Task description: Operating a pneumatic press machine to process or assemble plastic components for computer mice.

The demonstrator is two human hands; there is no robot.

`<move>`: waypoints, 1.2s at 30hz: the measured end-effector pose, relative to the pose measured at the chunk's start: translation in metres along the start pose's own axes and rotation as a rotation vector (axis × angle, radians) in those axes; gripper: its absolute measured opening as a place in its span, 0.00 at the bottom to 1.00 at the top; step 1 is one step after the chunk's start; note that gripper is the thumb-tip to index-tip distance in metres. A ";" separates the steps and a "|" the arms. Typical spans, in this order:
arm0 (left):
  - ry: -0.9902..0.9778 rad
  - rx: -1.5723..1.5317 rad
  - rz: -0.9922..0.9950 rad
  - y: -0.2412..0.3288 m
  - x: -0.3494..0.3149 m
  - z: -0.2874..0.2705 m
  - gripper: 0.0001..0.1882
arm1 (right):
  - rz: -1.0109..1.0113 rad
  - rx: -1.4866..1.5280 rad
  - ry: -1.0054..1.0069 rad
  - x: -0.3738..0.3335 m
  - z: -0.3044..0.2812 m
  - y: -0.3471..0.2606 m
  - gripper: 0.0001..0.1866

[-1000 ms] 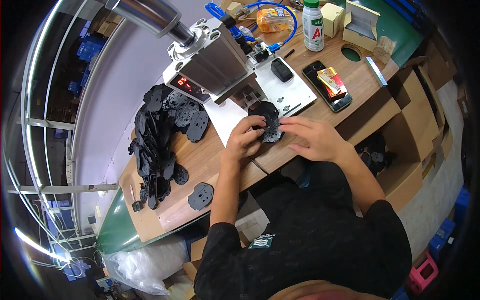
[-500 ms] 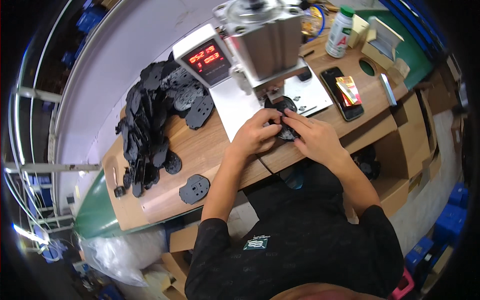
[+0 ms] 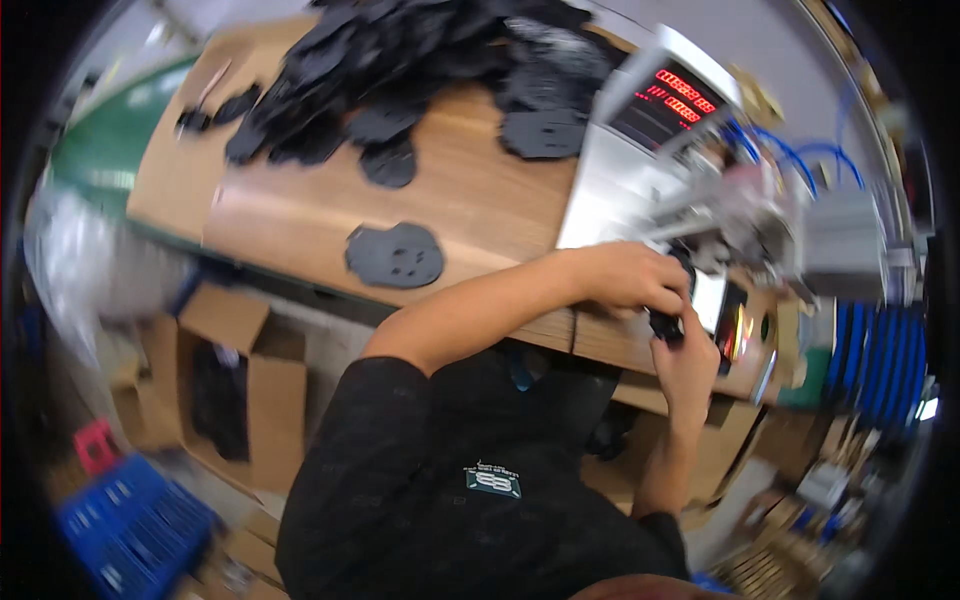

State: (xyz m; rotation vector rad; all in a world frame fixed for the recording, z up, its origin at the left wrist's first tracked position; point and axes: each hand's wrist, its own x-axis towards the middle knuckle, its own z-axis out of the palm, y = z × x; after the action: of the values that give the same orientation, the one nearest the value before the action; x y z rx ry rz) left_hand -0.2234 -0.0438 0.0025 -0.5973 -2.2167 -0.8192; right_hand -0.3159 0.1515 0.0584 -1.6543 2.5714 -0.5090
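My left hand [image 3: 632, 276] is closed at the front of the bench press, its fingers curled onto a dark part. My right hand [image 3: 688, 358] meets it from below, fingertips pinching the same black plastic plate [image 3: 666, 327]. Most of that plate is hidden by my fingers, and motion blurs its outline. The press [image 3: 745, 225], with its metal head and white base, stands just beyond both hands. A lone black plate [image 3: 396, 256] with small holes lies flat on the wooden table, left of my left forearm.
A heap of black plates [image 3: 400, 50] covers the table's far side. The display box [image 3: 672, 95] with red digits stands beside the press. Open cardboard boxes [image 3: 275, 410] and a blue crate [image 3: 135, 525] are on the floor at left. Blue tubes [image 3: 805, 155] run behind the press.
My view has swung right, so the table and press appear shifted and turned. Both hands are still together at the press, with the right hand now lower and nearer than the left.
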 end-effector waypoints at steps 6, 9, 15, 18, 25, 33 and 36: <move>0.047 0.096 0.035 -0.009 -0.004 0.017 0.13 | 0.115 -0.107 0.011 0.000 -0.002 -0.015 0.23; 0.075 0.106 0.042 -0.006 -0.002 0.023 0.11 | 0.067 -0.067 0.034 -0.001 -0.001 -0.019 0.18; 0.109 0.161 0.010 0.006 0.004 0.020 0.08 | 0.059 -0.130 0.077 -0.002 -0.003 -0.016 0.20; 0.129 0.198 -0.036 0.009 -0.005 0.025 0.06 | 0.056 -0.141 0.071 -0.002 0.000 -0.016 0.21; 0.379 0.297 -0.240 0.073 -0.065 -0.019 0.07 | -0.042 0.084 0.085 -0.001 0.008 0.010 0.31; 0.762 1.050 -1.199 0.182 -0.188 -0.112 0.27 | -0.100 0.006 0.047 0.002 0.000 0.012 0.28; 0.720 1.166 -1.346 0.184 -0.198 -0.089 0.35 | -0.071 -0.052 -0.016 0.002 -0.004 0.003 0.28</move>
State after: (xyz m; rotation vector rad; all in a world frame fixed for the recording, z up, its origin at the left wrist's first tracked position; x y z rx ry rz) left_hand 0.0580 -0.0124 -0.0227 1.5904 -1.7064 -0.0628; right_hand -0.3204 0.1520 0.0619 -1.7639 2.5436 -0.4345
